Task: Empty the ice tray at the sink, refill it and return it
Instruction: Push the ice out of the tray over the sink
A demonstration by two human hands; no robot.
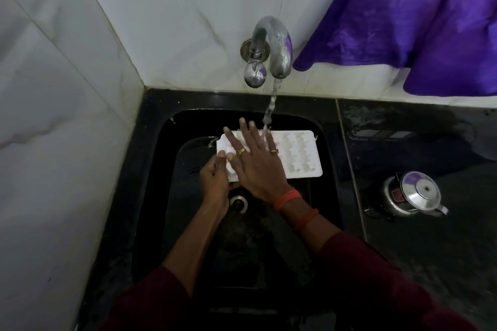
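Note:
A white ice tray is held level over the black sink, under the running tap. A stream of water falls onto the tray's middle, by my right hand's fingers. My left hand grips the tray's near left edge, thumb on top. My right hand lies flat on the tray's left half with fingers spread and straight, covering several compartments. The compartments on the right half show uncovered.
The sink drain sits below the hands. A black counter extends right, holding a steel pressure cooker. A purple cloth hangs over the tiled wall at upper right. White tiled walls close the left and back.

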